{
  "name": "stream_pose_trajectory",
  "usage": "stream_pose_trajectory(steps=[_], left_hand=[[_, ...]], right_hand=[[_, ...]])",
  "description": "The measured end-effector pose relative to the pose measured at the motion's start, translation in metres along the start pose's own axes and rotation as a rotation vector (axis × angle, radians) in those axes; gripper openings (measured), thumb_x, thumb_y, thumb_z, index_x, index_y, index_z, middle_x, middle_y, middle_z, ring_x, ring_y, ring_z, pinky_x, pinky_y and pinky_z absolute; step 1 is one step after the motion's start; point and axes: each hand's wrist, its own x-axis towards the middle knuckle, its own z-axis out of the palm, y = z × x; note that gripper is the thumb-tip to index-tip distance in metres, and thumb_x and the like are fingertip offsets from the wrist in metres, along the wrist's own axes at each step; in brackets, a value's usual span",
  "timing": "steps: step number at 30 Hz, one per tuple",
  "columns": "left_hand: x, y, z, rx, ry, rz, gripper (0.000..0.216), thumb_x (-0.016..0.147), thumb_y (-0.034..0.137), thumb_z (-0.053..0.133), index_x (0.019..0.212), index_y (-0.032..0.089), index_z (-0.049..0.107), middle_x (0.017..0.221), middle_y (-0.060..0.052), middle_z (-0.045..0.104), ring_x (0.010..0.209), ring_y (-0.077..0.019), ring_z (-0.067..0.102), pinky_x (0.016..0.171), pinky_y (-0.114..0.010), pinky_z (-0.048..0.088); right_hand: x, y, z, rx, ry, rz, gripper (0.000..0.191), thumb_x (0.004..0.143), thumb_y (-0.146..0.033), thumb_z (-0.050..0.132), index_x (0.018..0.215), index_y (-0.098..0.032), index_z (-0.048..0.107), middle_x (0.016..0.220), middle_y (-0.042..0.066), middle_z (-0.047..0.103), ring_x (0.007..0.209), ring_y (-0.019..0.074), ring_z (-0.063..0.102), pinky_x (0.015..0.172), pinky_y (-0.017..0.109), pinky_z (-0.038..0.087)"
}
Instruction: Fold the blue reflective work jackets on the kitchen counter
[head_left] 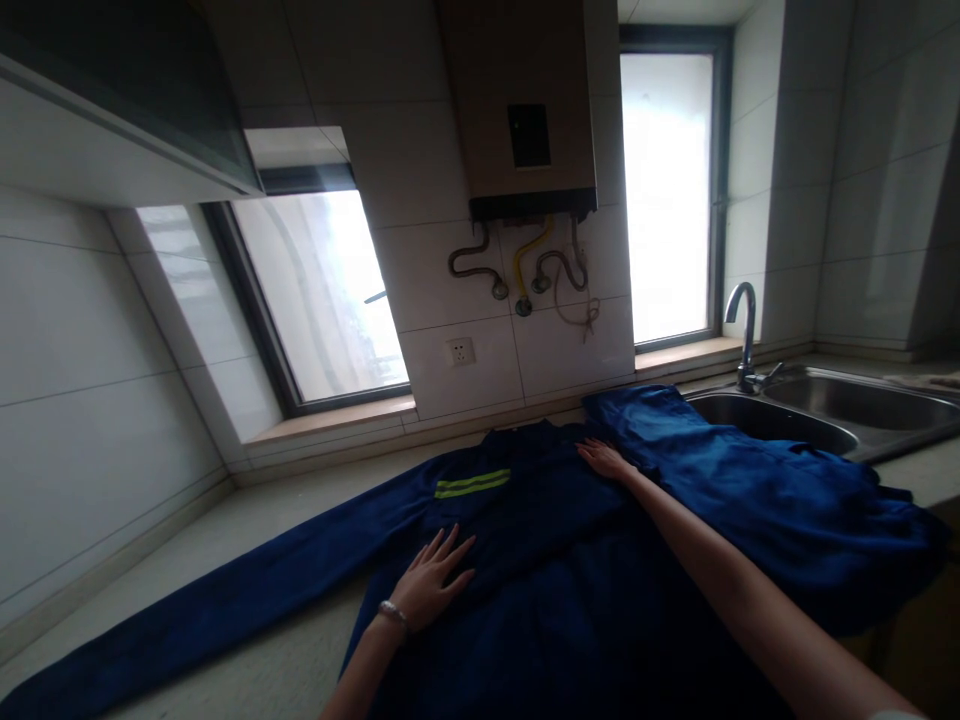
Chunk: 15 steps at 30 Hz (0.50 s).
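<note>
A dark blue work jacket (540,580) lies spread over the countertop, with a yellow-green striped band (472,484) across its chest. One sleeve stretches out to the lower left. My left hand (431,583), a bracelet at its wrist, rests flat on the jacket's front below the band, fingers spread. Farther up, near the collar, my right hand (602,460) lies on the cloth with its fingers stretched out. To the right of my right arm is more blue cloth (750,500), rumpled and reaching over the sink's near edge; whether it belongs to the same garment I cannot tell.
A steel double sink (885,400) with a curved faucet (744,335) is set into the counter (300,510) at the right. A water heater (525,110) with pipes hangs on the tiled wall between two windows. A cabinet (127,110) juts out at upper left.
</note>
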Motion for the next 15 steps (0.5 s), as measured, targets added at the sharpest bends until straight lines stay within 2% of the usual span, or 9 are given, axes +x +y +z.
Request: stream_pose_trajectory(steps=[3, 7, 11, 15], left_hand=[[0.000, -0.004, 0.000, -0.021, -0.002, -0.008, 0.065, 0.082, 0.068, 0.030, 0.140, 0.041, 0.023, 0.152, 0.003, 0.009, 0.139, -0.0265, 0.004, 0.112, -0.049, 0.011], [0.002, -0.011, 0.001, -0.055, -0.045, -0.067, 0.071, 0.078, 0.071, 0.033, 0.141, 0.039, 0.023, 0.152, 0.003, 0.007, 0.139, -0.0274, 0.002, 0.112, -0.050, 0.008], [0.005, -0.016, -0.002, -0.079, -0.111, -0.115, 0.076, 0.076, 0.071, 0.038, 0.142, 0.037, 0.022, 0.152, 0.003, 0.005, 0.139, -0.0304, -0.001, 0.111, -0.053, 0.007], [0.005, -0.017, -0.001, -0.068, -0.116, -0.138, 0.076, 0.076, 0.070, 0.039, 0.142, 0.037, 0.021, 0.152, 0.004, 0.006, 0.138, -0.0324, -0.001, 0.110, -0.055, 0.007]], right_hand=[[0.003, 0.012, 0.004, -0.009, 0.066, 0.049, 0.053, 0.094, -0.044, 0.026, 0.137, -0.018, 0.041, 0.148, 0.010, 0.026, 0.136, 0.0254, 0.021, 0.109, 0.040, 0.014], [0.010, 0.012, 0.010, -0.015, 0.156, 0.142, 0.058, 0.094, -0.041, 0.024, 0.139, -0.005, 0.035, 0.149, 0.018, 0.017, 0.137, 0.0277, 0.016, 0.109, 0.037, 0.014], [0.016, 0.013, 0.014, -0.009, 0.131, 0.184, 0.062, 0.093, -0.044, 0.028, 0.132, 0.002, 0.043, 0.140, 0.026, 0.033, 0.131, 0.0324, 0.031, 0.106, 0.040, 0.021], [0.012, 0.012, 0.008, -0.003, 0.135, 0.151, 0.057, 0.091, -0.040, 0.034, 0.128, 0.002, 0.048, 0.136, 0.026, 0.039, 0.129, 0.0323, 0.034, 0.104, 0.040, 0.025]])
